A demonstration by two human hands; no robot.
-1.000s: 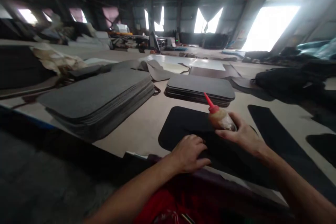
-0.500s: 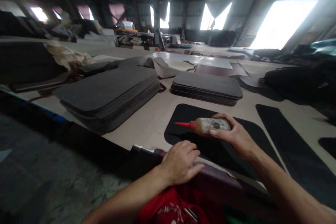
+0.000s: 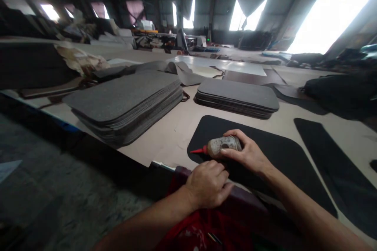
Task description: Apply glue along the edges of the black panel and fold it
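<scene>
My right hand (image 3: pixel 249 153) is closed around a squeeze glue bottle (image 3: pixel 222 147) with a smudged label. The bottle lies on its side in the grip, its red pointed nozzle (image 3: pixel 200 150) aimed left, just over the left end of a black panel (image 3: pixel 273 151) with rounded corners. My left hand (image 3: pixel 207 184) is at the near edge of that panel, by the table edge, below the bottle. Its fingers are curled in and the thumb sticks out to the right; what lies under the fingers is hidden.
A tall stack of dark grey panels (image 3: pixel 126 94) stands at the left, a lower stack (image 3: pixel 237 92) behind the black panel. To the right lies a long black strip (image 3: pixel 335 164). Purple material (image 3: pixel 244 200) covers the near table edge. Dark cloth (image 3: pixel 338 94) is heaped at the far right.
The bottle and my right hand have moved left and slightly down, bringing the nozzle tip toward the black panel's left end. My left hand stays near the panel's edge.
</scene>
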